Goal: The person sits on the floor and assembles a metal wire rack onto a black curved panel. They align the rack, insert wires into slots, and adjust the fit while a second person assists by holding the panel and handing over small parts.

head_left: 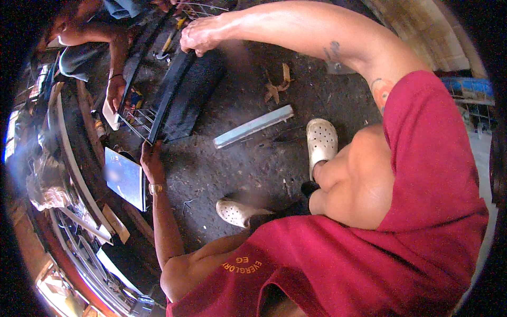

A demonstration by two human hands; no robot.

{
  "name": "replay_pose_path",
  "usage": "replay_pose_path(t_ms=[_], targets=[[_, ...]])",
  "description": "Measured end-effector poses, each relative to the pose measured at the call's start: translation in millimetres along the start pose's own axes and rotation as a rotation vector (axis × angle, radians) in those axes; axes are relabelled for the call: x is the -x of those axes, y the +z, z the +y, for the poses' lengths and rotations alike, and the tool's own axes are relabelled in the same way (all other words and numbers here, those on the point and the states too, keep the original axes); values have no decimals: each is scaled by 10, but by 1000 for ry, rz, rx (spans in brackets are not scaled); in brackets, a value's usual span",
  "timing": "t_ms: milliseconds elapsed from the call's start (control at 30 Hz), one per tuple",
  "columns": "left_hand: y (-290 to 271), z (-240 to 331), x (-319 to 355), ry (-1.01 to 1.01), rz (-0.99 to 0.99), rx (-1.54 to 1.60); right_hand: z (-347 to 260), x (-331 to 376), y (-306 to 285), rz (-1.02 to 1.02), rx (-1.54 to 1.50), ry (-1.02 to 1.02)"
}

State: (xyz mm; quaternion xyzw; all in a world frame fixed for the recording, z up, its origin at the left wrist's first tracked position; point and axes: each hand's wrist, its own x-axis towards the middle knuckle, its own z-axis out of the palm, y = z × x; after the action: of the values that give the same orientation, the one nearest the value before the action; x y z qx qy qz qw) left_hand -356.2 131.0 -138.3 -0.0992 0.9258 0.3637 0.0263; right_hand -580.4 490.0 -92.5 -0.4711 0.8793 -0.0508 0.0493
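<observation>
A long frame with black side rails (pixel 171 90) and a thin metal grid (pixel 141 122) between them stands on the ground at the upper left. My right hand (pixel 199 36) is closed over the far end of its near rail. At the rail's near end, my left hand (pixel 151 162) grips the corner, with its fingertips partly hidden. Another person's hand (pixel 115 94) holds the opposite rail. Inside the frame shows a hammer (pixel 168 43) with a yellow and black handle. Dark sheet-like material (pixel 198 87) lies along the near rail's right side.
A pale bar (pixel 253 127) lies on the dark ground, with a dry leaf-like scrap (pixel 273 91) beyond it. Beside my left wrist is a bluish-white flat panel (pixel 125 178). Long strips and wood (pixel 79 158) line the left. My feet wear white clogs (pixel 321 140).
</observation>
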Motion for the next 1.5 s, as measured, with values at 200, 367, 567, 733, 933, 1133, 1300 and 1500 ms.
replay_pose_path(t_ms=[200, 367, 567, 733, 933, 1133, 1300, 1500], targets=[[30, -250, -44, 155, -11, 371, 12, 36, -1, 59, 35, -88], [45, -139, -12, 24, -24, 494, -45, 109, -73, 19, -70, -27], [19, -20, 16, 12, -23, 536, -109, 150, -113, 18, -81, 4], [38, 0, 22, -37, -10, 432, -147, 138, -171, -62, -68, 44], [6, 50, 54, 26, 25, 451, -190, 144, -216, -51, -109, 74], [-12, -23, 23, 30, 58, 316, -185, 132, -194, -36, -95, 49], [47, -95, 1, 23, 52, 363, -182, 146, -176, -51, -82, 57], [123, -163, 11, -4, -22, 575, -223, 150, -191, -21, -113, 76]])
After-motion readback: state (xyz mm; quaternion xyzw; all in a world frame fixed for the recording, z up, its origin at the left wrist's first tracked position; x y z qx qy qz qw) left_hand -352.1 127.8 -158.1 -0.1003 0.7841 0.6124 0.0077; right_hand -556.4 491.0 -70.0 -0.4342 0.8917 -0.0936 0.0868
